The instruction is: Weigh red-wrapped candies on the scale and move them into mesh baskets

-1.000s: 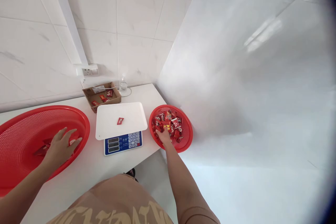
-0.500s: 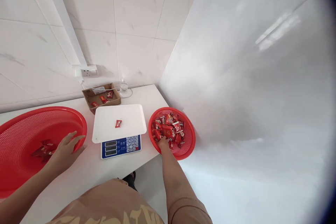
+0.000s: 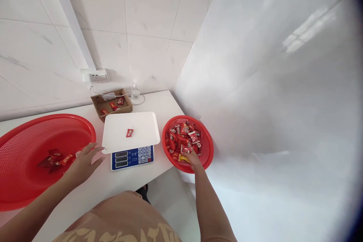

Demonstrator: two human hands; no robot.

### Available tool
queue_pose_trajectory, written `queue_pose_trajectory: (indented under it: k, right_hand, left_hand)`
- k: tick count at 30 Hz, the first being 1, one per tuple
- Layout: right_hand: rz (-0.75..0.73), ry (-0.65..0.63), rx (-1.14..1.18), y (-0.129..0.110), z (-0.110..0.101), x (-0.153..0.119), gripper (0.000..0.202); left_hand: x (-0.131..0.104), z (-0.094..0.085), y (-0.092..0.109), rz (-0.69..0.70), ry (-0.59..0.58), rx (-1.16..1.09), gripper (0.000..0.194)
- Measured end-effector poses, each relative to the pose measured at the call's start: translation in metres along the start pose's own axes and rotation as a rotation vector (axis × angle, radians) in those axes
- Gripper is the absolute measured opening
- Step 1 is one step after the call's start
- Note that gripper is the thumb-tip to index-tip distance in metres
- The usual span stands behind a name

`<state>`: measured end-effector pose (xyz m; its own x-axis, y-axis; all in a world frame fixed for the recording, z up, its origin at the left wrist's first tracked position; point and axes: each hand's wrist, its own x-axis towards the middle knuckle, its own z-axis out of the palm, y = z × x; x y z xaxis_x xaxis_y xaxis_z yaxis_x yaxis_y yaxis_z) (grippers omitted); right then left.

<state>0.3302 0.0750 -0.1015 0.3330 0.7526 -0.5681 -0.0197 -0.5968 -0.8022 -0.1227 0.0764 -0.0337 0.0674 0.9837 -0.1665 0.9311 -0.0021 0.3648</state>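
My right hand [image 3: 192,159] is in the small red basket [image 3: 210,155] at the right, its fingers closed on a yellow packet [image 3: 183,158] among many red candy packets [image 3: 183,140]. My left hand [image 3: 85,162] hovers with fingers apart and nothing in it, between the large red basket [image 3: 92,130] and the scale. Several red packets [image 3: 52,159] lie inside the large basket. One small red packet [image 3: 129,133] rests on the scale's white tray [image 3: 113,130], above the blue keypad panel [image 3: 133,158].
Behind the tray stands a cardboard box [image 3: 99,104] with several red packets, beside a clear bottle [image 3: 135,92] and a white cable. A wall socket [image 3: 98,76] is above. The white table [image 3: 167,102] meets a glossy panel at the right.
My right hand has moved right within the small basket, and a yellow packet now shows at its fingers. My left hand has moved right, toward the tray's corner. The view has shifted slightly.
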Motion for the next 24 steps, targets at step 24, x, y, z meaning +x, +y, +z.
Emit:
queue_pose_trajectory:
  k: [24]
  right_hand:
    - [0.003,-0.299,-0.032,-0.060,0.195,-0.034,0.051]
  left_hand:
    - [-0.045,0.007,-0.031,0.050,0.093,-0.110,0.034]
